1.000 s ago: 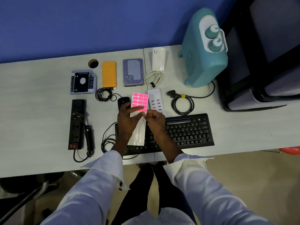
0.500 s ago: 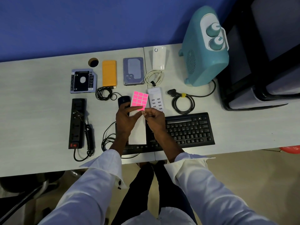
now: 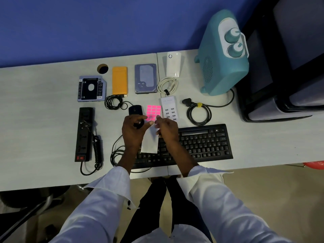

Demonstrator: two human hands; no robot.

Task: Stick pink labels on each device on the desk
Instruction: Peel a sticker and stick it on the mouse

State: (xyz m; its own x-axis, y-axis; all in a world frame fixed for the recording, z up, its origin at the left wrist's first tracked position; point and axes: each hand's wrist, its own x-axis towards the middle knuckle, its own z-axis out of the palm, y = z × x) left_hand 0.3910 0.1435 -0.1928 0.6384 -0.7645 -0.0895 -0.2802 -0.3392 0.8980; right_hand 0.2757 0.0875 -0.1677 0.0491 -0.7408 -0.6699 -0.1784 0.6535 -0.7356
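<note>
My left hand (image 3: pixel 134 131) holds a white backing sheet with a block of pink labels (image 3: pixel 153 111) above the black keyboard (image 3: pixel 203 142). My right hand (image 3: pixel 166 129) picks at the lower pink labels with its fingertips. Laid out on the desk are a black mouse (image 3: pixel 135 110), a white USB charger hub (image 3: pixel 169 108), a black power strip (image 3: pixel 85 133), a drive caddy (image 3: pixel 91 88), an orange drive (image 3: pixel 119 80), a grey hard disk (image 3: pixel 145 78), a white adapter (image 3: pixel 173 64) and a teal heater (image 3: pixel 222 55). No pink label shows on any device.
Coiled cables lie by the orange drive (image 3: pixel 114 103), the white adapter (image 3: pixel 167 85) and the heater (image 3: pixel 199 112). A round cable hole (image 3: pixel 102 68) sits near the blue wall. A black case (image 3: pixel 284 71) stands at the desk's right. My legs are under the front edge.
The sheet has dropped slightly toward the desk and tilted, and my right fingers have shifted up onto the bottom row of pink labels.
</note>
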